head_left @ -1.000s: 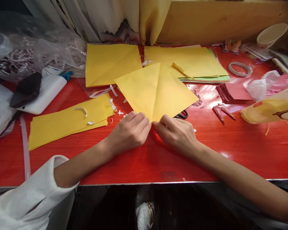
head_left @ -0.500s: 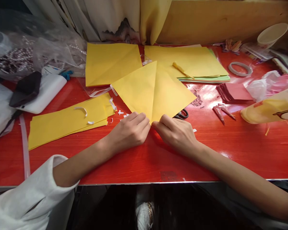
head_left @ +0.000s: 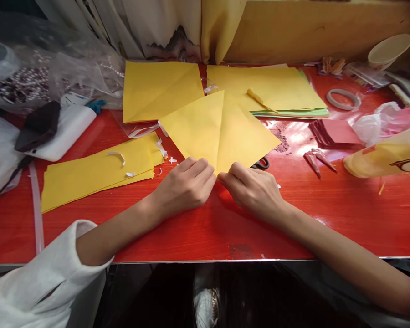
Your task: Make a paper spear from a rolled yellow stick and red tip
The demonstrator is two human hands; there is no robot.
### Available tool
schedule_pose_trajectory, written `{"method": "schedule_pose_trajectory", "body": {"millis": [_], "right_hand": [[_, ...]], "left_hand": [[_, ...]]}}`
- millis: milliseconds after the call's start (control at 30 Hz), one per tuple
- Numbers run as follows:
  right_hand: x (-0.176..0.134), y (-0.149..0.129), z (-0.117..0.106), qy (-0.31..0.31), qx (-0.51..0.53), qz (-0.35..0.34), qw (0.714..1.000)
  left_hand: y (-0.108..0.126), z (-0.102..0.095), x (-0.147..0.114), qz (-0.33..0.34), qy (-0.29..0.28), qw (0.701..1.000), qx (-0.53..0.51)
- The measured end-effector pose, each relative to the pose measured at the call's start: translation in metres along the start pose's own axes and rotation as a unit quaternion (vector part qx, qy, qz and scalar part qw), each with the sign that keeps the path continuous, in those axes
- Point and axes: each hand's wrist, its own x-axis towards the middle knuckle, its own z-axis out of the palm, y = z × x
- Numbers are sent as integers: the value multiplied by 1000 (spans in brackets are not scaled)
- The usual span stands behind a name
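Observation:
A square sheet of yellow paper (head_left: 198,127), turned like a diamond, has a crease running from its far corner down to its near corner. At that near corner my left hand (head_left: 191,182) is closed, its fingers curled over the lower left edge. My right hand (head_left: 254,184) pinches the same corner from the right, its fingertips almost meeting those of the left. What the thumbs do underneath is hidden. Black scissors (head_left: 262,163) lie partly covered behind my right hand.
Yellow strips (head_left: 95,171) with white paper scraps lie to the left. Behind are yellow sheets (head_left: 162,91) and a paper stack (head_left: 276,86) with a yellow tool (head_left: 259,100). A tape roll (head_left: 343,99), dark red squares (head_left: 338,132) and a yellowish cup (head_left: 379,159) stand right.
The paper's far corner has dipped slightly toward me. Both hands keep their grip at the near corner, and the whole view has shifted a little.

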Motion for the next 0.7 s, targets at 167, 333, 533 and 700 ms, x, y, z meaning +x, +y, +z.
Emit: {"method": "schedule_pose_trajectory", "body": {"millis": [167, 333, 533, 700], "right_hand": [[-2, 3, 0, -4, 7, -5, 1000], [-1, 2, 1, 10, 3, -8, 1000], [0, 2, 0, 6, 6, -19, 1000], [-1, 3, 0, 9, 5, -13, 1000]], "left_hand": [[0, -1, 0, 13, -4, 1000, -8], [-1, -1, 0, 30, -3, 999, -9], [-2, -1, 0, 18, 4, 1000, 11], [-1, 0, 0, 4, 8, 1000, -1]]}}
